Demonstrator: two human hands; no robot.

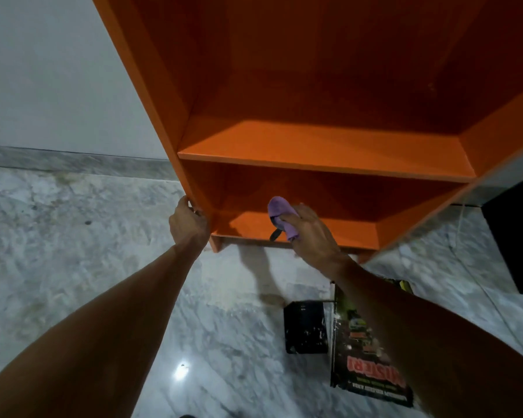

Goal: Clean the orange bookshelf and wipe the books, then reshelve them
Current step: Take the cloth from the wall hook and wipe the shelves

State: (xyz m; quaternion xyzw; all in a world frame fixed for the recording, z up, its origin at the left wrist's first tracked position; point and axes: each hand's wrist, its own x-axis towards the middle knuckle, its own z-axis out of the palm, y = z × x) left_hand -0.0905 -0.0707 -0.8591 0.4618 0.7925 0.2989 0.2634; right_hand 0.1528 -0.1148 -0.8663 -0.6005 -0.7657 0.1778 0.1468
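- Marble floor [73, 251] ran under the orange bookshelf [314, 146], which stood bare at twelve o'clock.
- My left hand [187, 221] had its fingers clenched round the side panel's edge at nine o'clock, likely to steady the unit.
- My right hand [311, 233] was grasping the purple cloth [280, 212] in its fingers over the bottom shelf, apparently to wipe it.
- Two books [305, 327] lay on the floor at five o'clock, seemingly kept clear until wiped.

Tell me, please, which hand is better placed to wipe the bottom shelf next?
The right hand: it holds the purple cloth over the bottom shelf. The left hand grips the bookshelf's left side panel, probably steadying it, and has no cloth.
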